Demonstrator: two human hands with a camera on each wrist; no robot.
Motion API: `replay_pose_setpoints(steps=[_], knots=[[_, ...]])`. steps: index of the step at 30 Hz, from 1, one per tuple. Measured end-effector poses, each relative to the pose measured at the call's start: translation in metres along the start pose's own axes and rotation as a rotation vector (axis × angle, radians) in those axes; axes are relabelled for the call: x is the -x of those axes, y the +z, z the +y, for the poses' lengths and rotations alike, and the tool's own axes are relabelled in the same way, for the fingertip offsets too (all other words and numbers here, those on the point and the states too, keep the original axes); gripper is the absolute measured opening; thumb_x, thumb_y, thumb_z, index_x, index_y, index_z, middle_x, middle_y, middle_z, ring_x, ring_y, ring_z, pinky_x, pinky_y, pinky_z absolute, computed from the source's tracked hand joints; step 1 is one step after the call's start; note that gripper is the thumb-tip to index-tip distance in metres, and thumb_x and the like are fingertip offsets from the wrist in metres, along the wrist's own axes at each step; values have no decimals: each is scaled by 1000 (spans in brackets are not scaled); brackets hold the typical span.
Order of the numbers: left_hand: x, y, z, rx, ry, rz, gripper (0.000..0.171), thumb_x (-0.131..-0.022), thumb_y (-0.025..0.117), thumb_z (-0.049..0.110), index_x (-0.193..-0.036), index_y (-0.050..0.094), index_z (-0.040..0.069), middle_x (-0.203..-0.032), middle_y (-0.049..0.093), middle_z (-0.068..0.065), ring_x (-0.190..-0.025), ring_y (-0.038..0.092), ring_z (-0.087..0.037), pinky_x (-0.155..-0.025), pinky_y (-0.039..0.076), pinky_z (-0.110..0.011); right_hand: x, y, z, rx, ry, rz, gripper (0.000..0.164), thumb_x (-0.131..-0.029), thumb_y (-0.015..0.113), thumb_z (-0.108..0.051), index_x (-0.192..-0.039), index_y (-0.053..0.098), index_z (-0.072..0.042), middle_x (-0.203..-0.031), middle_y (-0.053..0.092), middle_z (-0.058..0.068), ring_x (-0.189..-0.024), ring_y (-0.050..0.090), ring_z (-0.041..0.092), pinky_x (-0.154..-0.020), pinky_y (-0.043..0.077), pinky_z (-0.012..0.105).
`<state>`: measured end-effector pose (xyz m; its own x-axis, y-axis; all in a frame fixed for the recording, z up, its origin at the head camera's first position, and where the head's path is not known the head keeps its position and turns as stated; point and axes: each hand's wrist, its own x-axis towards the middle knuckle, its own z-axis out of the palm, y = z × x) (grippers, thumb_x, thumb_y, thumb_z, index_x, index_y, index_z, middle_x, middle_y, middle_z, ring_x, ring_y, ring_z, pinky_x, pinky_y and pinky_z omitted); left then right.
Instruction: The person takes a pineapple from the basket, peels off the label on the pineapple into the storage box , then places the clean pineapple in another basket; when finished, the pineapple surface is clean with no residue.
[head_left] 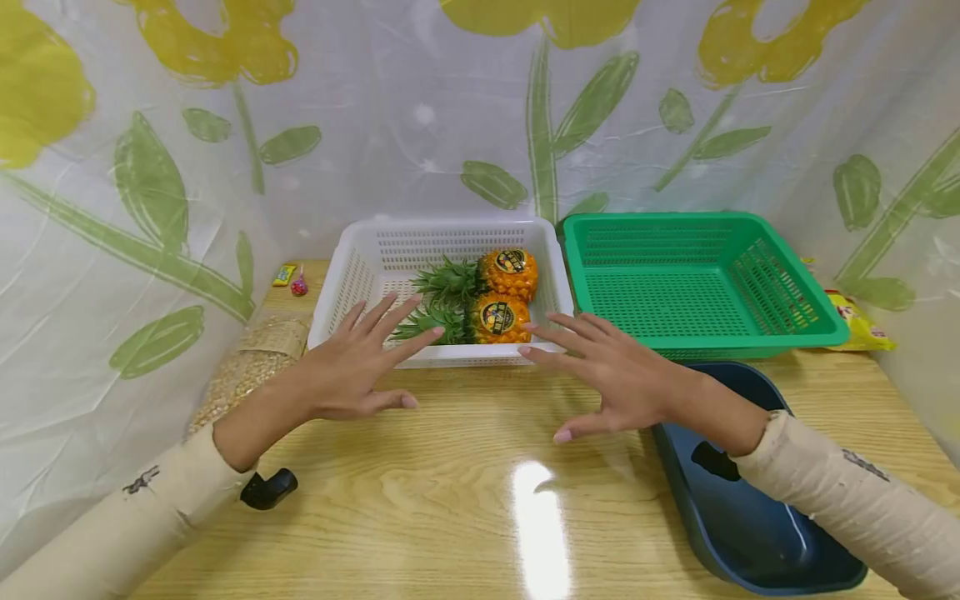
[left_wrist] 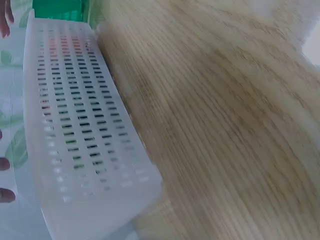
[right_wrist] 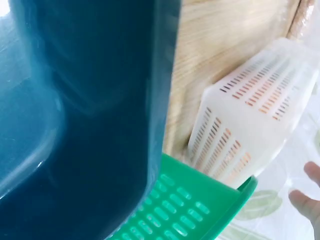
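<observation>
Above the front left of the white basket (head_left: 480, 358) hovers my left hand (head_left: 360, 367), its fingers spread and nothing in its grasp. My right hand (head_left: 611, 371) is likewise spread and holds nothing, with its fingertips by the basket's front right corner. Inside the basket, two small orange pineapples (head_left: 512, 275) with dark round labels lie side by side on the right, their green leafy crowns (head_left: 450, 282) pointing left. In the left wrist view, the slotted basket wall (left_wrist: 82, 115) is seen from close by.
A green basket (head_left: 727, 342) stands right of the white one, with a yellow packet (head_left: 862, 325) beside it. A dark blue tub (head_left: 795, 542) lies under my right forearm. To the left are a bag of pale kernels (head_left: 243, 375) and two small wrapped sweets (head_left: 299, 286).
</observation>
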<state>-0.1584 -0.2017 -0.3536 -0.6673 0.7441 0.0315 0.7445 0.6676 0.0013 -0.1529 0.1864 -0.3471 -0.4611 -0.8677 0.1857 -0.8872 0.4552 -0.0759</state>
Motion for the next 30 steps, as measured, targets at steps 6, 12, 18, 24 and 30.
replay_pose_setpoints(steps=[6, 12, 18, 24, 30], knots=[[11, 2, -19, -5, -90, 29, 76, -98, 54, 58, -160, 28, 24, -168, 7, -18, -151, 15, -48, -113, 27, -68, 0, -4, 3, -56, 39, 33, 86, -87, 62, -69, -154, 42, -18, -159, 39, 10, -145, 38, 35, -111, 36, 60], [22, 1, -38, 30, -225, 49, 73, -99, 55, 53, -160, 29, 22, -166, 13, -21, -147, 25, -49, -110, 33, -68, -2, -8, 8, -127, 63, 100, 73, -89, 70, -56, -147, 51, -15, -151, 50, 10, -136, 49, 31, -104, 46, 55], [27, -1, -51, 152, -391, 18, 79, -97, 54, 60, -160, 27, 21, -166, 8, -23, -145, 25, -54, -100, 38, -74, -2, -15, 12, -215, 166, 76, 70, -88, 75, -46, -146, 52, -16, -152, 49, 8, -138, 47, 31, -102, 47, 55], [32, 1, -57, 253, -461, -14, 83, -96, 54, 62, -160, 25, 20, -166, 4, -25, -143, 20, -61, -93, 34, -82, -5, -20, 17, -265, 237, 67, 65, -91, 73, -43, -147, 51, -17, -151, 50, 7, -139, 46, 31, -106, 43, 57], [32, 4, -63, 412, -521, -11, 93, -96, 57, 59, -162, 13, 12, -164, -5, -29, -144, 19, -60, -101, 28, -80, -9, -22, 22, -294, 291, 89, 66, -88, 78, -37, -145, 53, -12, -147, 54, 10, -136, 50, 33, -106, 44, 57]])
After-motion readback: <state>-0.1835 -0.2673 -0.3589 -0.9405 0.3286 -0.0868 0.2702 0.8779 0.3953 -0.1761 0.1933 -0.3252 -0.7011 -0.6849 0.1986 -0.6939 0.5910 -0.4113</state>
